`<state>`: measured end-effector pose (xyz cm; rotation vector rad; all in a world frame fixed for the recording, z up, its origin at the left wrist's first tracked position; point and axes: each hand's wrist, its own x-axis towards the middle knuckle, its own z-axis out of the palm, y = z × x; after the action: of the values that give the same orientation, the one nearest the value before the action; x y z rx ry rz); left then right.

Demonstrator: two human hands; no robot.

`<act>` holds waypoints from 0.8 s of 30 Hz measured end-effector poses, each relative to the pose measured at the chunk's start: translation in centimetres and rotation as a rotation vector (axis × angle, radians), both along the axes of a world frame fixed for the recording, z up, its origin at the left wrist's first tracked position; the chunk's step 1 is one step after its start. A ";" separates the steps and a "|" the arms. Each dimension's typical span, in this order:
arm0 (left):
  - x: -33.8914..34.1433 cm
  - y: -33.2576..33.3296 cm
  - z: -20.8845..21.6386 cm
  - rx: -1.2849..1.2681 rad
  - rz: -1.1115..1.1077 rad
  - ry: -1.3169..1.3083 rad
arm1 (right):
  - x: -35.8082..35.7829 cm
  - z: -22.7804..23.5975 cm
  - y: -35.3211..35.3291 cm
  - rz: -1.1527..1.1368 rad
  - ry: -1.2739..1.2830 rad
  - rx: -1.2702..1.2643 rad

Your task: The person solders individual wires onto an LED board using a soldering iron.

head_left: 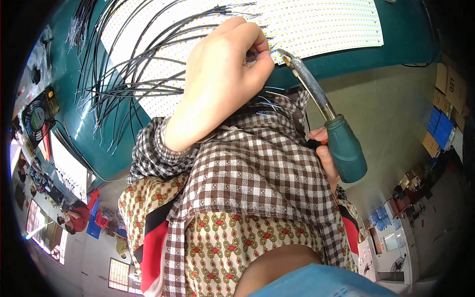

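Note:
Above the near edge of a white LED panel sheet (321, 24) with rows of small yellow chips, my left hand (217, 74) is closed in a pinch. A black wire (170, 90) with a bluish stripped end seems to pass through its fingers, which hide most of the grip. My right hand (324, 156) is wrapped round the green handle of a soldering iron (346, 148) and partly hidden behind it. The iron's tip points up and left, close to my left fingertips and the wire end. Several more black wires fan out leftward across the sheet.
The sheet lies on a green tabletop (396, 62). A wire bundle (81, 24) lies at the far left, and a small black fan (37, 116) stands left of it. Checked cloth covers my lap below the table edge. Cardboard boxes (450, 89) stand at the right.

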<state>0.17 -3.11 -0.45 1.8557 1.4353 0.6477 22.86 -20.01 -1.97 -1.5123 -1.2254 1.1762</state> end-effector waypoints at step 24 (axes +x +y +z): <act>-0.2 0.2 0.0 0.009 -0.006 0.018 | -0.4 0.7 0.1 -0.019 -0.028 -0.003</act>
<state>0.02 -2.94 -0.48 1.8763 1.4397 0.6371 22.49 -19.92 -1.25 -1.5440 -1.2261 1.1481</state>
